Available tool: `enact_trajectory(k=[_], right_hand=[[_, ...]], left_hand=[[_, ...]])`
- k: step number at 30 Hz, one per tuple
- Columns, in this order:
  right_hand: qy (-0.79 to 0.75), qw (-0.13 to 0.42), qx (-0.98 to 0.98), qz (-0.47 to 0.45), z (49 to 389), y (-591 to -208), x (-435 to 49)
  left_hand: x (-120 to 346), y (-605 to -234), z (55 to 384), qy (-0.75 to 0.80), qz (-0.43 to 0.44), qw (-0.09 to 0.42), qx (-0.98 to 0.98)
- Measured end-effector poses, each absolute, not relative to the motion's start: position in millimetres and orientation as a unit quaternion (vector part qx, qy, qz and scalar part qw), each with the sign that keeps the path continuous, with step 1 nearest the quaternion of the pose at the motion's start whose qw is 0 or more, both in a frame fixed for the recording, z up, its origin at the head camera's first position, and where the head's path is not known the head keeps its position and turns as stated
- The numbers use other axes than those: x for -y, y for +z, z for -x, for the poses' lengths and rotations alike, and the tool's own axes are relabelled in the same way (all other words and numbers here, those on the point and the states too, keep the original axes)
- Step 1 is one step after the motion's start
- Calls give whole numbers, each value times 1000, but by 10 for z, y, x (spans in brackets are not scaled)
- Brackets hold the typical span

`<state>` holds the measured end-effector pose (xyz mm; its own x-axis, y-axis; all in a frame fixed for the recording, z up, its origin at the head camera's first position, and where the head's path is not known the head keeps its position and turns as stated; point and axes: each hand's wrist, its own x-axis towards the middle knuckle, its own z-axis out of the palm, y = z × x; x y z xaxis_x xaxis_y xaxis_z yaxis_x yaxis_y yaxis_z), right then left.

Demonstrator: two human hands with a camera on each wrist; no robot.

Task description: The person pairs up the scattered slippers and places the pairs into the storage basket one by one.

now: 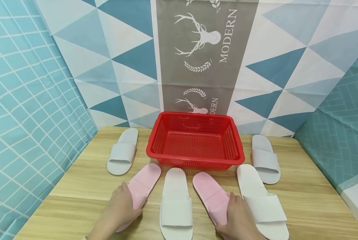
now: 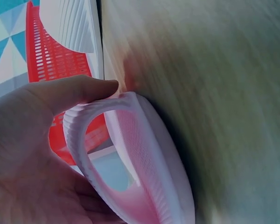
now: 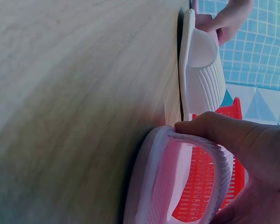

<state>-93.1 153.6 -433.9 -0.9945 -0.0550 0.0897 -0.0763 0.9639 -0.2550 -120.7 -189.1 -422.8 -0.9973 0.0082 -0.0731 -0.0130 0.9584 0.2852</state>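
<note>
My left hand (image 1: 118,207) grips a pink slipper (image 1: 146,180) across its ribbed strap. In the left wrist view, the thumb presses the near side edge of this slipper (image 2: 170,149), while the other fingers are partly hidden beyond the strap. On the right, my right hand (image 1: 238,216) holds a second pink slipper (image 1: 207,190) the same way, thumb at the sole's inner edge in the right wrist view. Both pink slippers point toward the basket, toes angled outward on the left one's right and the right one's left. A white slipper (image 1: 176,213) lies between the hands.
A red plastic basket (image 1: 194,143) with nothing in it stands at the back middle. Another white slipper (image 1: 266,206) lies beside my right hand. Grey slippers lie at the back left (image 1: 123,151) and back right (image 1: 265,160). Patterned cloth walls border the wooden table (image 1: 68,203).
</note>
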Motion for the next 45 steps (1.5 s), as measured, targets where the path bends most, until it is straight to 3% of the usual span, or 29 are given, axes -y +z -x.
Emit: enact_trajectory(k=[27,38,45], right_hand=[[166,-1,986,-22,966,-4310,-1614],[175,54,982,-39,928,-4241,-1639],[173,61,982,-45,932,-4184,-1669]], left_hand=[[1961,-4246,1212,145,-1,-20,-989],[2033,-4164,1185,165,-16,-30,-986],[2087,-4141,1164,179,-23,-35,-983]])
